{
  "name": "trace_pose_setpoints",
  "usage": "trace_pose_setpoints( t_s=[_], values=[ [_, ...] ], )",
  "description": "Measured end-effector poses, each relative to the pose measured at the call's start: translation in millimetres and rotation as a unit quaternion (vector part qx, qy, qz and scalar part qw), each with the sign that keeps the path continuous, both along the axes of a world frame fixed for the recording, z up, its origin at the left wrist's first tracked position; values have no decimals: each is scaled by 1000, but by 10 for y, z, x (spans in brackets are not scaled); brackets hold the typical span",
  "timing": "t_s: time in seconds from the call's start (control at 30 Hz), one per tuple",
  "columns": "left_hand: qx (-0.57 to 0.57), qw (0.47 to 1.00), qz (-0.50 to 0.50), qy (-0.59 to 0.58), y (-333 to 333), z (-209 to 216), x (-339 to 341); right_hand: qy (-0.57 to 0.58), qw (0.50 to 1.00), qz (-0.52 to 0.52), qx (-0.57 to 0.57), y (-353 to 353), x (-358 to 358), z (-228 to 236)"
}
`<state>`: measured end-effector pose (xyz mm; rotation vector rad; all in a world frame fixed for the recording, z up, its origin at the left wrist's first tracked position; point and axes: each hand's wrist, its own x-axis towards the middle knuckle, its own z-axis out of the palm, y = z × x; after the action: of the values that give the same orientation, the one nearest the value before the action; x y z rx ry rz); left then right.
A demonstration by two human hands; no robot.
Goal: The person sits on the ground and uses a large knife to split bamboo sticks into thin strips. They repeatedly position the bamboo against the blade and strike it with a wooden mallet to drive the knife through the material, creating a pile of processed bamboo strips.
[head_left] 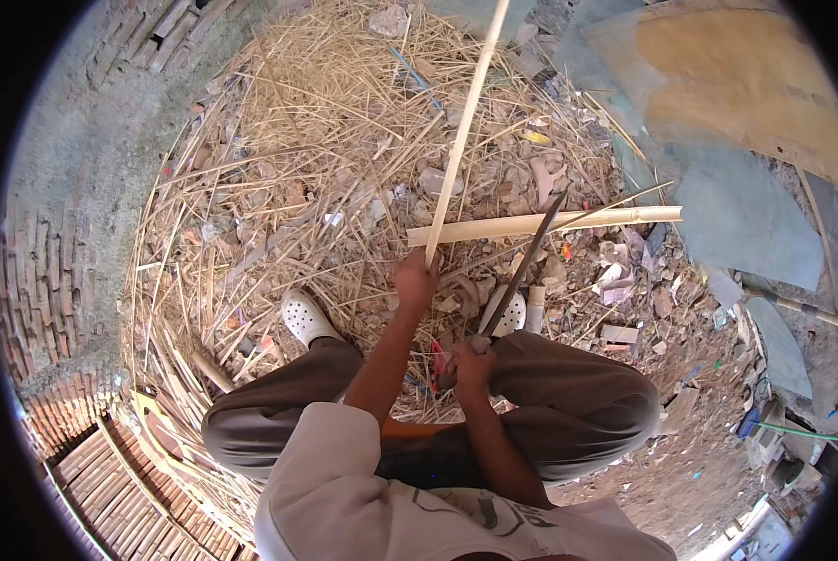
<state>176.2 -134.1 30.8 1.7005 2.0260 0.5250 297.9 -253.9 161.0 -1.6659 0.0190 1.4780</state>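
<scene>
My left hand (417,282) is closed round the near end of a long pale bamboo strip (463,136), which slants up and away past the top of the view. Low by my right knee, my right hand (473,363) grips the handle of a machete (520,277). Its dark blade points away and to the right, over a split bamboo piece (568,222) lying crosswise on the ground. The strip crosses that piece near its left end; whether they touch, I cannot tell. The machete's handle is mostly hidden in my fist.
Straw and bamboo shavings (344,75) cover the ground ahead, mixed with rubble. A brick wall (45,280) stands at the left, above a bamboo slat panel (129,491). Grey sheets (746,224) lie at the right. My white clogs (307,318) rest among the debris.
</scene>
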Motion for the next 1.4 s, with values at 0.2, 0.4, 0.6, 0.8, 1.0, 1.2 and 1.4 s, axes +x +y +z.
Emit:
trace_pose_setpoints(
  t_s=[0.2,0.4,0.6,0.8,1.0,1.2,1.4],
  values=[
    [5,975,-213,-60,-61,-178,1,8,999,-32,-20,-79,48,1],
    [-113,969,-218,-2,-196,-135,126,19,999,-49,5,-94,81,61],
    [-33,980,-184,72,-414,533,-642,11,997,-25,68,-215,124,-31],
    [106,963,-80,234,-862,2221,-2732,35,992,-55,106,-94,32,84],
    [27,906,150,396,-2583,3953,-4122,39,998,20,54,-37,-25,-97],
    [-9,850,341,401,-5185,3835,-4158,-151,972,157,82,-139,-212,-217],
    [-60,749,503,427,-5699,3148,-3303,-416,849,239,221,-213,-229,-670]
  ],
)
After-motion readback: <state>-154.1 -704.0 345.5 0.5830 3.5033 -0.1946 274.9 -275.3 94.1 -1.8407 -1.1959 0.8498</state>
